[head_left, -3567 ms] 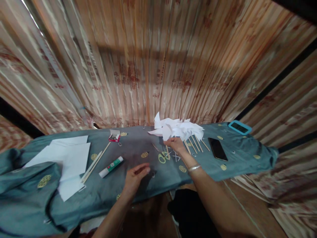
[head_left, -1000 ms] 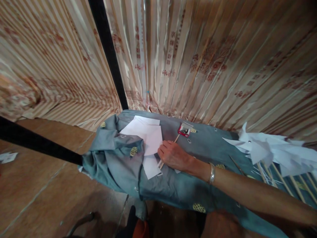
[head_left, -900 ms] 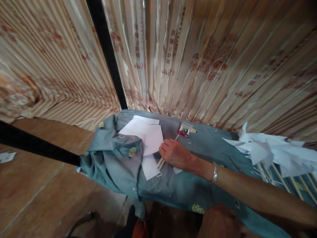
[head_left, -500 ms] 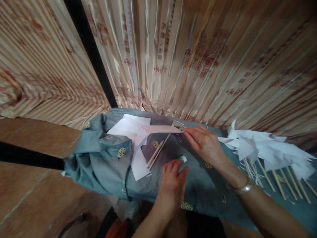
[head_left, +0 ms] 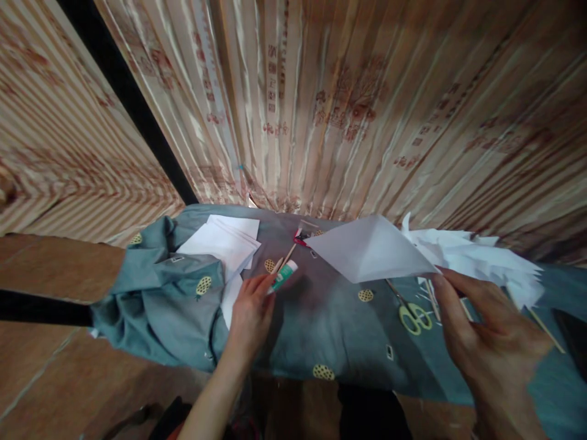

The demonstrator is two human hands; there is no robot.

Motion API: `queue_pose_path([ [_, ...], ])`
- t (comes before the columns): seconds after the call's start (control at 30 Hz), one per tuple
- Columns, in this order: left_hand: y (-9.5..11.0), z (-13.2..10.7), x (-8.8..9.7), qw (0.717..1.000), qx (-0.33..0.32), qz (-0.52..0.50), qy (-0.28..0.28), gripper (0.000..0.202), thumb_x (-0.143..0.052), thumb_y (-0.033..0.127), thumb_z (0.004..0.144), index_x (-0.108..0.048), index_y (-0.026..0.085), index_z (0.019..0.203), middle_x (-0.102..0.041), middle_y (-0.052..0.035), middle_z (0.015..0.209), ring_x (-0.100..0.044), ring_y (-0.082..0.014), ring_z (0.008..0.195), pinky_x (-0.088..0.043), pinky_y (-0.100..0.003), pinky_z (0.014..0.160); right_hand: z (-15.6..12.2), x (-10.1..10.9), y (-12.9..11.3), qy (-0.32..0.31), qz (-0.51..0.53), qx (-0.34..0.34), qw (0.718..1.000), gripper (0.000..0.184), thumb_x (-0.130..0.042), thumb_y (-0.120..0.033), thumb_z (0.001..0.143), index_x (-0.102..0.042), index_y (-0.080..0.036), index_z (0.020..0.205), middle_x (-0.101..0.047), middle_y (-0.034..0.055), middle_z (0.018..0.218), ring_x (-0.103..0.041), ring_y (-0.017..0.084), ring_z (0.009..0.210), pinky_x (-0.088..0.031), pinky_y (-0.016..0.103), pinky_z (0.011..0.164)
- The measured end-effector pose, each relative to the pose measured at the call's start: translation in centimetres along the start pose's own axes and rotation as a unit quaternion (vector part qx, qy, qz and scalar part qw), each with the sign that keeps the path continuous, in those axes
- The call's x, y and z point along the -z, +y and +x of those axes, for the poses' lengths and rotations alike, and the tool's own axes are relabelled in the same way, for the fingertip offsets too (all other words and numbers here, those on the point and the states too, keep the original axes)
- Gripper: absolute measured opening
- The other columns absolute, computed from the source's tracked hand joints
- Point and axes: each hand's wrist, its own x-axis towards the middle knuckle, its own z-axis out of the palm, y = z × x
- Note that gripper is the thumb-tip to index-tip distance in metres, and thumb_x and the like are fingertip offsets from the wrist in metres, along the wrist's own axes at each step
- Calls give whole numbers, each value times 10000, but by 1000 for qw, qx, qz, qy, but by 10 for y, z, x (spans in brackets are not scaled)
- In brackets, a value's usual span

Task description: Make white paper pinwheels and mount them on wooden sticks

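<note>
Between the fingers of my left hand is a green glue stick with a white end, held just over the cloth. My right hand pinches one corner of a white paper sheet. The sheet hangs in the air toward the left, slightly bent. Close to my left hand lies a stack of white paper, and a thin wooden stick is partly hidden behind the glue stick. Scissors with yellow-green handles rest below the raised sheet, their blades partly covered by it.
White paper pinwheels on sticks are heaped at the right. A small red object lies at the back of the grey cloth. Behind it hangs a striped curtain, with a dark pole at left.
My right hand has drawn the sheet off the stack and carried it right, uncovering the stack. My left hand has moved left with the glue stick, now in clear sight. The view has shifted right.
</note>
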Motion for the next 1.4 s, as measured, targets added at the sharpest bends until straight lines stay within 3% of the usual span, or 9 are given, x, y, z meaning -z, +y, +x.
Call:
queue_pose_path([
  [0.13, -23, 9, 11, 998, 55, 28, 25, 314, -487, 230, 884, -616, 190, 1168, -672, -99, 1116, -624, -253, 1033, -525, -429, 892, -21, 22, 0, -38, -43, 133, 989, 361, -656, -130, 848, -629, -193, 1203, -742, 86, 931, -683, 231, 823, -521, 357, 758],
  [0.3, -34, 10, 5, 997, 72, 33, -5, 322, -498, 282, 874, -633, 171, 1144, -667, -122, 1144, -627, -269, 1054, -503, -443, 933, -74, 9, -15, -192, 61, 196, 960, 316, -448, -141, 954, -609, -189, 1221, -735, 83, 1028, -677, 215, 920, -539, 362, 812],
  [0.53, 2, 1, 8, 999, 6, 26, 30, 316, -478, 296, 918, -619, 168, 1170, -610, -140, 1240, -550, -282, 1154, -458, -481, 993, -99, -19, -39, -283, 92, 212, 931, 243, -450, -87, 919, -665, -146, 1016, -721, 77, 853, -631, 201, 739, -519, 326, 703],
  [0.67, 47, -22, 5, 987, -96, -83, -94, 273, -497, 315, 935, -651, 183, 1117, -673, -106, 1141, -578, -231, 1113, -508, -393, 937, -85, -16, -48, -386, 153, 170, 894, 170, -512, -84, 885, -641, -183, 832, -670, 34, 755, -603, 190, 724, -496, 304, 661],
  [0.8, 66, -39, 0, 970, -103, -113, -190, 379, -590, 456, 866, -657, 178, 1115, -707, -108, 1058, -615, -260, 1052, -517, -442, 913, -62, -18, -46, -437, 269, 89, 854, 166, -512, -149, 914, -652, -192, 834, -683, 17, 778, -615, 171, 778, -497, 303, 745],
  [0.97, 52, -39, -9, 982, -54, -99, -152, 290, -466, 279, 949, -625, 175, 1168, -712, -105, 1026, -667, -217, 949, -555, -385, 844, -40, -52, -33, -406, 332, -57, 849, 134, -587, -274, 882, -687, -200, 931, -703, 20, 825, -645, 153, 767, -510, 304, 746],
  [1.13, 38, -39, -17, 985, 3, -106, -136, 373, -449, 259, 947, -533, 188, 1304, -719, -77, 931, -700, -190, 843, -579, -320, 762, -36, -86, -22, -417, 409, -229, 779, 250, -649, -338, 799, -679, -182, 992, -731, 47, 901, -682, 175, 820, -543, 308, 744],
  [1.23, 33, -39, -18, 989, 15, -86, -119, 430, -460, 286, 944, -465, 195, 1365, -724, -74, 921, -711, -195, 806, -586, -316, 722, -38, -98, -21, -409, 406, -259, 775, 259, -655, -323, 772, -681, -171, 981, -734, 52, 864, -685, 182, 801, -544, 323, 740],
  [1.4, 35, -34, -16, 997, -41, -21, -55, 453, -487, 234, 932, -420, 170, 1375, -696, -123, 1072, -686, -227, 971, -584, -350, 799, -37, -109, -25, -397, 363, -228, 811, 213, -629, -261, 791, -678, -189, 985, -742, 49, 884, -688, 177, 800, -541, 326, 746],
])
